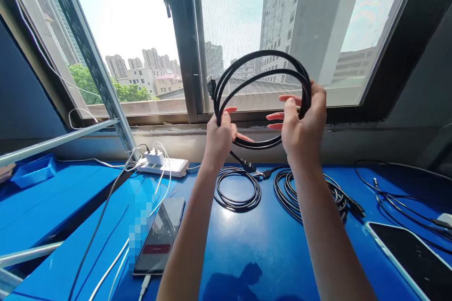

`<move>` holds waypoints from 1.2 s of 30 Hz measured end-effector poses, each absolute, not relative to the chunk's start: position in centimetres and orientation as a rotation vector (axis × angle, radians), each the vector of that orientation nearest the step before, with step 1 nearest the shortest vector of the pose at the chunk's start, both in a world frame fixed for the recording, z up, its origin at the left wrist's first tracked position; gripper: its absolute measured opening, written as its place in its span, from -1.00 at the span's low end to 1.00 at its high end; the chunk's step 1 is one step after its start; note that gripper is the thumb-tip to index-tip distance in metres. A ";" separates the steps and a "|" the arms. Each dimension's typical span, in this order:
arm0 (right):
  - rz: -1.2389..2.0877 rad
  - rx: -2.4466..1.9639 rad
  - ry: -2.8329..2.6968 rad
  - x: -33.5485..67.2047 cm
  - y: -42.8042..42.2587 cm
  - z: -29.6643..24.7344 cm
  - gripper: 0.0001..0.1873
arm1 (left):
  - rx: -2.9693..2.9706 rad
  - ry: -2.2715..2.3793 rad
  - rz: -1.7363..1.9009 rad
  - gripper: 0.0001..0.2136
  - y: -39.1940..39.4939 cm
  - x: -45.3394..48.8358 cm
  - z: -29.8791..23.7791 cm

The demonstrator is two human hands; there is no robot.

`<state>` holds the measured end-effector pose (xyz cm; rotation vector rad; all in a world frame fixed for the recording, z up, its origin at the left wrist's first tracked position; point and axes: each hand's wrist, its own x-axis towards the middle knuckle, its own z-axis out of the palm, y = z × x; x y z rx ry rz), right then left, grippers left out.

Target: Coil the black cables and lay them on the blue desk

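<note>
Both hands hold up a coiled black cable (261,74) in front of the window, well above the blue table. My left hand (221,134) is closed round the left side of the coil, thumb toward me. A black plug (211,87) sticks out just above that hand, and another connector (248,166) hangs below it. On the right side, my right hand (305,117) grips the loops between thumb and palm, its other fingers stretched inward. Below on the table lie a small cable coil (237,209) and a larger black cable bundle (286,197), partly behind my right forearm.
A phone (160,235) with a white charging cable lies left; another phone (411,256) is at the right edge. Behind stands a white power strip (169,168) with chargers. Metal shelf posts (88,47) rise at left, near a blue tray (34,171). Loose cables (395,200) lie right.
</note>
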<state>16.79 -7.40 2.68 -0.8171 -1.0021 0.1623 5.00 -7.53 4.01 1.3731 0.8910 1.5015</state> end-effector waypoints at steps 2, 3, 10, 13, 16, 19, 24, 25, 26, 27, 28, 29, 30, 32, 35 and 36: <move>0.206 -0.918 -1.016 17.2 -7.2 2.6 -0.57 | 1.428 0.955 1.489 -0.75 -7.4 4.6 4.0; 0.254 -0.975 -1.028 17.4 -7.0 2.6 -0.57 | 1.461 0.984 1.495 -0.76 -7.2 4.4 3.9; 0.072 -1.034 -1.201 17.8 -6.3 2.1 -0.47 | 1.523 1.146 1.434 -0.78 -6.9 3.0 3.7; -0.094 -0.975 -1.336 17.9 -6.5 2.0 -0.46 | 1.518 1.256 1.322 -0.77 -7.7 2.7 4.3; -0.168 -0.905 -1.433 18.2 -6.9 2.2 -0.46 | 1.508 1.313 1.230 -0.76 -8.2 2.5 4.7; -0.152 -0.879 -1.448 18.3 -7.2 2.4 -0.45 | 1.488 1.316 1.190 -0.76 -8.3 2.2 4.8; -0.033 -0.880 -1.442 17.9 -7.7 2.7 -0.42 | 1.454 1.254 1.206 -0.82 -8.3 1.7 4.6; -0.021 -0.878 -1.441 17.8 -7.9 2.8 -0.43 | 1.438 1.219 1.224 -0.84 -8.3 1.5 4.6; -0.014 -0.876 -1.439 17.7 -8.0 2.8 -0.45 | 1.422 1.183 1.238 -0.85 -8.2 1.5 4.6; -0.009 -0.873 -1.431 17.6 -8.1 2.9 -0.48 | 1.413 1.145 1.246 -0.84 -8.2 1.4 4.6; -0.004 -0.871 -1.416 17.6 -8.1 3.0 -0.50 | 1.412 1.110 1.258 -0.83 -8.2 1.4 4.6; 0.003 -0.868 -1.396 17.5 -8.2 3.0 -0.52 | 1.417 1.080 1.275 -0.80 -8.3 1.5 4.6; 0.013 -0.864 -1.373 17.4 -8.3 3.1 -0.52 | 1.425 1.055 1.296 -0.78 -8.4 1.6 4.6; 0.026 -0.852 -1.320 17.4 -8.3 3.2 -0.53 | 1.441 1.010 1.351 -0.76 -8.6 2.0 4.8; 0.027 -0.829 -1.243 17.5 -8.4 3.1 -0.59 | 1.439 0.945 1.433 -0.76 -9.1 2.9 4.9; 0.026 -0.821 -1.219 17.5 -8.4 3.1 -0.62 | 1.434 0.926 1.462 -0.75 -9.2 3.2 4.9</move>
